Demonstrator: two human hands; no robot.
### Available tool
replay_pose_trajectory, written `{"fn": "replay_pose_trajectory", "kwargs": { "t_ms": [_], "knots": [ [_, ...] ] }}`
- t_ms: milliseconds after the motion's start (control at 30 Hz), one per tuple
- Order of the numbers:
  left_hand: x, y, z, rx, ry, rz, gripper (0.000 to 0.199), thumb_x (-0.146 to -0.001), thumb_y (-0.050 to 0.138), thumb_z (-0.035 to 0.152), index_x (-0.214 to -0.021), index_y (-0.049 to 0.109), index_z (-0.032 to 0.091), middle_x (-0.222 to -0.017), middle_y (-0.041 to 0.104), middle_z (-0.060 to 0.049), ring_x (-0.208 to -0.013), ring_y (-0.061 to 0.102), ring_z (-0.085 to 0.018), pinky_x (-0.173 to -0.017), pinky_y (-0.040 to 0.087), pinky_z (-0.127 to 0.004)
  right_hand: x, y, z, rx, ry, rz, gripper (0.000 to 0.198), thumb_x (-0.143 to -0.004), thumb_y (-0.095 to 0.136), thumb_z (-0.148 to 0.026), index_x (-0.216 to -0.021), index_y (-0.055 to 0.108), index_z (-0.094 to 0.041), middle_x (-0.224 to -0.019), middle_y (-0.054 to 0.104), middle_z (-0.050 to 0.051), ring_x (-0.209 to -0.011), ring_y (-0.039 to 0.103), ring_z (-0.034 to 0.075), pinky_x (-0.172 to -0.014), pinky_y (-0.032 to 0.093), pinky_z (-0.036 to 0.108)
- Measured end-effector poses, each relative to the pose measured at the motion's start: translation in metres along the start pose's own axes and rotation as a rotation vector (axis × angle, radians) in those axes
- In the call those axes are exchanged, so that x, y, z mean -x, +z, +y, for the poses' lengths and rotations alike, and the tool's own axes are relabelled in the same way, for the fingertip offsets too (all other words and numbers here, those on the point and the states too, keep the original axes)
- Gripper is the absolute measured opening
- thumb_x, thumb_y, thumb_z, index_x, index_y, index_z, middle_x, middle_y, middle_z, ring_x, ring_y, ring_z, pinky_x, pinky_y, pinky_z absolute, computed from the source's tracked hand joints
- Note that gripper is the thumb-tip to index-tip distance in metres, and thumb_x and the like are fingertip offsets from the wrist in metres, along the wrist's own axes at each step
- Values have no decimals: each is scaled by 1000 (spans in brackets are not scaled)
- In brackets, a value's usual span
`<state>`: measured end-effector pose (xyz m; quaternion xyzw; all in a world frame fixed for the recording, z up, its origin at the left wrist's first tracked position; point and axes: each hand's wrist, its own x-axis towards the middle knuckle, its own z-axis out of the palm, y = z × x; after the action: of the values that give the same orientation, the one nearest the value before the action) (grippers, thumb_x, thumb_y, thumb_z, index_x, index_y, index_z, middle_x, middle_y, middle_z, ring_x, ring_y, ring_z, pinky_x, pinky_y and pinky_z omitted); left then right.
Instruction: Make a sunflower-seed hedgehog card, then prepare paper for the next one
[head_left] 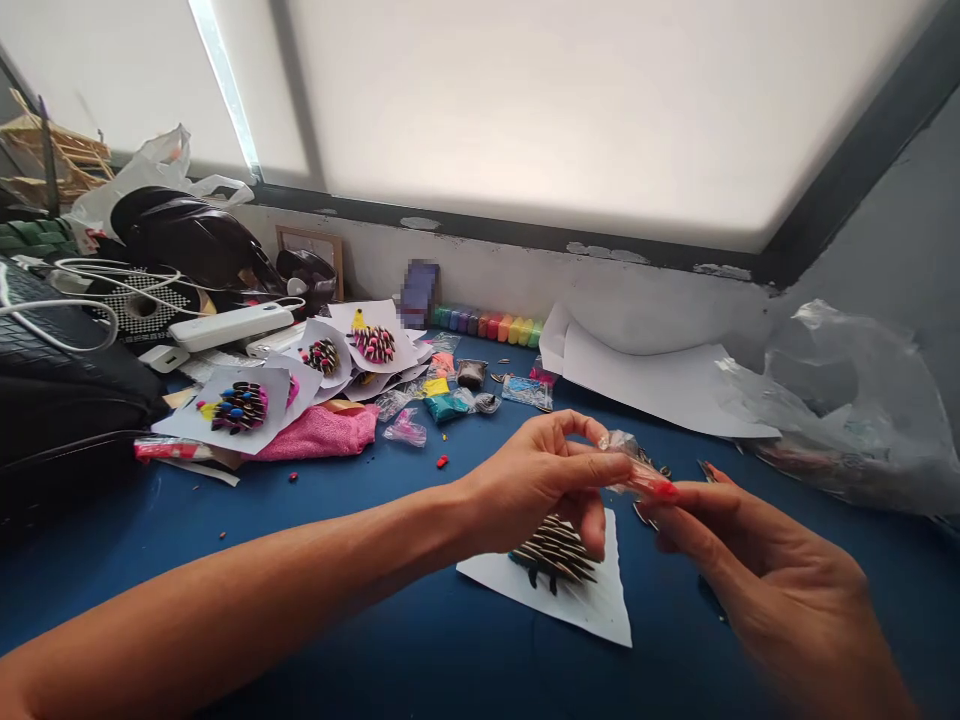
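My left hand [540, 475] is closed on a small clear plastic bag [639, 474], held up above the blue table. Red modelling clay [664, 489] shows at the bag's right end, where the thumb and forefinger of my right hand [780, 575] pinch it. Below my left hand, a sheet of white paper [607, 622] carries a hedgehog figure [556, 552] covered in dark, pale-edged seed-like spines. That hand hides part of the figure. Behind the bag lie some loose seeds, partly covered by my fingers.
Finished-looking hedgehogs on paper [240, 406] lie at the left beside a pink cloth [319, 430]. Small clay packets [448, 406] sit mid-table, with a row of coloured clay [491, 326] by the wall. A plastic bag [862, 400] stands right; a black bag [67, 400] left.
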<state>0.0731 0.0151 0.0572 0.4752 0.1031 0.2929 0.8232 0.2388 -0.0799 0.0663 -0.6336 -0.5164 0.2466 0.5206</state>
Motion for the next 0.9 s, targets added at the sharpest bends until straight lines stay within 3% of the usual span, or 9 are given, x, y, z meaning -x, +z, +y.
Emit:
{"fn": "replay_pose_trajectory", "kwargs": {
  "t_ms": [233,367,500,600,733,900],
  "knots": [
    [2,3,-4,-2,-20,91,43,-75,84,30,-100,50,17,-80,73,-1,-39,55,-3,-44,44,-15,11,6,-1,87,-56,35,20,-72,78,-49,-70,72,-30,-61,62,-3,-63,63,17,-63,57,29],
    [3,8,-5,66,-23,147,45,-77,82,26,-105,47,18,-81,74,-2,-36,49,-2,-42,44,-15,11,8,-3,71,-53,20,20,-73,76,-49,-71,71,-31,-62,63,-2,-74,68,22,-68,58,31],
    [3,12,-6,123,-78,148,35,-79,79,28,-93,48,17,-72,69,2,-31,40,0,-39,43,-16,12,7,-3,90,-60,12,16,-77,73,-49,-77,74,-32,-63,66,-2,-75,69,22,-67,58,31],
    [2,9,-7,83,-75,148,35,-81,76,32,-89,45,18,-66,66,4,-31,46,-4,-37,44,-19,12,7,-4,136,-68,22,18,-79,70,-49,-82,73,-31,-69,70,-1,-73,69,23,-69,58,34],
    [1,4,-10,-6,-52,157,34,-86,71,35,-94,41,20,-70,70,1,-33,54,-8,-40,45,-19,11,4,-4,191,-100,91,26,-79,68,-51,-92,70,-29,-91,75,2,-86,71,25,-74,57,34],
    [6,9,-9,-125,-53,104,31,-91,65,37,-98,40,21,-61,65,4,-35,56,-9,-40,40,-16,5,-1,-5,274,-148,76,22,-76,74,-53,-82,73,-31,-83,75,0,-78,68,23,-67,56,33]
  ]
}}
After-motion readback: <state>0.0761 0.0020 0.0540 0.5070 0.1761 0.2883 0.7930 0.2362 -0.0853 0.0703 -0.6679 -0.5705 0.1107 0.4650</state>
